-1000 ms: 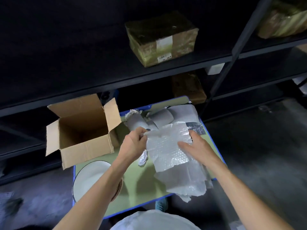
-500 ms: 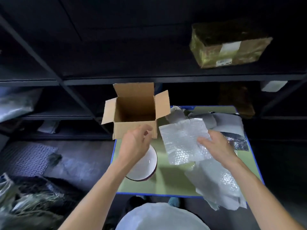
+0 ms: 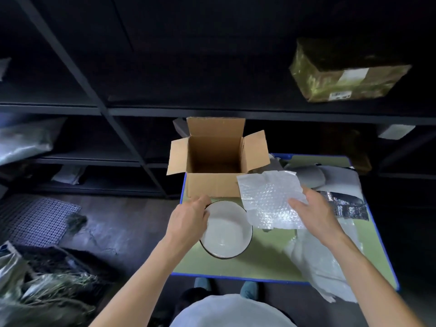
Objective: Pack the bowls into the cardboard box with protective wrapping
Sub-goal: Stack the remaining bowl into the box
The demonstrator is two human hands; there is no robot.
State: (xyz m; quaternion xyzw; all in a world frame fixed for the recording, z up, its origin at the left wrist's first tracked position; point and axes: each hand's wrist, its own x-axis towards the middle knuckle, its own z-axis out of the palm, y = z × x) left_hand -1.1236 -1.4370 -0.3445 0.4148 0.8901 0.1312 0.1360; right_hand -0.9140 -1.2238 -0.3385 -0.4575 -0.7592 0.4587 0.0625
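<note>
White bowl [image 3: 227, 230] is gripped at rim by left hand [image 3: 188, 218]; right hand [image 3: 316, 215] holds bubble wrap [image 3: 269, 197].

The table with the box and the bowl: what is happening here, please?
A person is packing at the green table. The left hand grips the rim of a white bowl, and the right hand holds a sheet of bubble wrap beside it. The cardboard box stands open behind the bowl, with nothing visible inside. The bowl is not yet wrapped. More wrapping lies on the table's right side.
</note>
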